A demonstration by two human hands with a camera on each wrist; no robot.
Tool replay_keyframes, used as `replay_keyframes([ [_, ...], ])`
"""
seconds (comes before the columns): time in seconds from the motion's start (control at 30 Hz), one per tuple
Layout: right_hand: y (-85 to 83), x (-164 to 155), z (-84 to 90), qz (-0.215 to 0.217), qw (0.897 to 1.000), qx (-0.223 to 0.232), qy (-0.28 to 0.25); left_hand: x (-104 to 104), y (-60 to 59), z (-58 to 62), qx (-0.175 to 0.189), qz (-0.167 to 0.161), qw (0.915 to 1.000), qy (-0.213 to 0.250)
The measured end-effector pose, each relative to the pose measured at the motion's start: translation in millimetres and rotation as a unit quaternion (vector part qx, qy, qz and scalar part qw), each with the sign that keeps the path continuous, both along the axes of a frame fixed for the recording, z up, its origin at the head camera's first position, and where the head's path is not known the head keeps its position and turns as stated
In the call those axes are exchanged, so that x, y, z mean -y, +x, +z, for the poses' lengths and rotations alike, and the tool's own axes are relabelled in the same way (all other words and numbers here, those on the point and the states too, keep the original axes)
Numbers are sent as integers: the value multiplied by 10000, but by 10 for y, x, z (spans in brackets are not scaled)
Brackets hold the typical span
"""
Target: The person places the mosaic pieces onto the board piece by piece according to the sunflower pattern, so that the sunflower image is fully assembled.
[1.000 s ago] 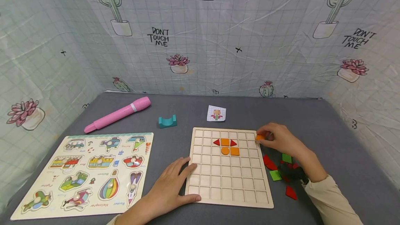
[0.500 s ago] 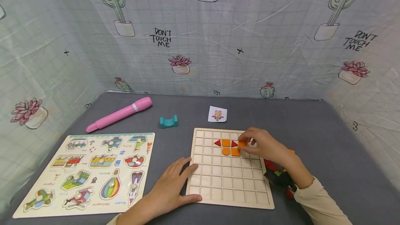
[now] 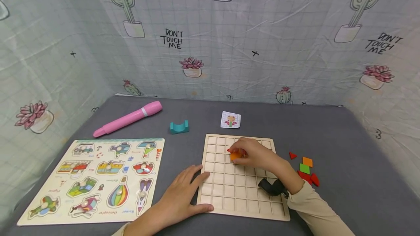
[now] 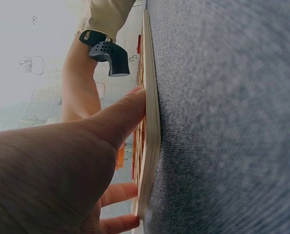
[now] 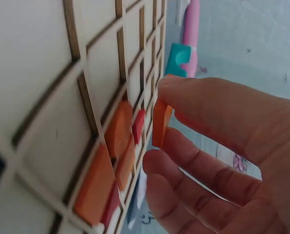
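Observation:
My right hand (image 3: 254, 153) pinches an orange tile (image 3: 234, 156) between thumb and fingers, over the upper left-middle of a wooden grid board (image 3: 219, 191). In the right wrist view, the held orange tile (image 5: 161, 122) is nearly edge-on and apart from the board, with orange tiles (image 5: 92, 187) and a red tile (image 5: 138, 126) in nearby cells. From the head, that hand hides most of the laid tiles. My left hand (image 3: 178, 193) lies at the board's left edge, fingers extended; its thumb (image 4: 127, 109) touches the rim in the left wrist view.
Loose red, green and orange tiles (image 3: 307, 161) lie right of the board. Behind it is a small card (image 3: 230, 120) printed with a flower pattern. A teal arched block (image 3: 179, 127), a pink pen-shaped object (image 3: 128, 118) and a vehicle peg puzzle (image 3: 95, 177) are at left.
My right hand has carried the orange tile leftward from the board's right edge to above its upper left-middle cells. The left hand stays at the board's edge.

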State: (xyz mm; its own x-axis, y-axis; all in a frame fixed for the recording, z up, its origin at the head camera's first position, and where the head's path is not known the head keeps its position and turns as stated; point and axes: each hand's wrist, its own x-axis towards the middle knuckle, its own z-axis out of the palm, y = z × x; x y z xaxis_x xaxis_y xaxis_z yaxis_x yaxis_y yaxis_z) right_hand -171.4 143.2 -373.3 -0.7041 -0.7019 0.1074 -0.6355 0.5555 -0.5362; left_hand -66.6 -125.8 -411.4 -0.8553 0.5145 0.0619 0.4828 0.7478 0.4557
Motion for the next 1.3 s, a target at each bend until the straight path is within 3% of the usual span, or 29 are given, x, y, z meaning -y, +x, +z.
replay_keyframes([
  [0.57, 17, 172, -26, 30, 9990, -123, 435, -1, -2, -2, -126, -2, 9999, -67],
  [0.87, 10, 156, -82, 2, 9993, -211, 324, 2, 1, -7, -274, -41, 9996, 25],
  [1.3, 39, 82, -78, 79, 9996, -178, 203, -3, 8, 8, -87, 17, 10000, -26],
])
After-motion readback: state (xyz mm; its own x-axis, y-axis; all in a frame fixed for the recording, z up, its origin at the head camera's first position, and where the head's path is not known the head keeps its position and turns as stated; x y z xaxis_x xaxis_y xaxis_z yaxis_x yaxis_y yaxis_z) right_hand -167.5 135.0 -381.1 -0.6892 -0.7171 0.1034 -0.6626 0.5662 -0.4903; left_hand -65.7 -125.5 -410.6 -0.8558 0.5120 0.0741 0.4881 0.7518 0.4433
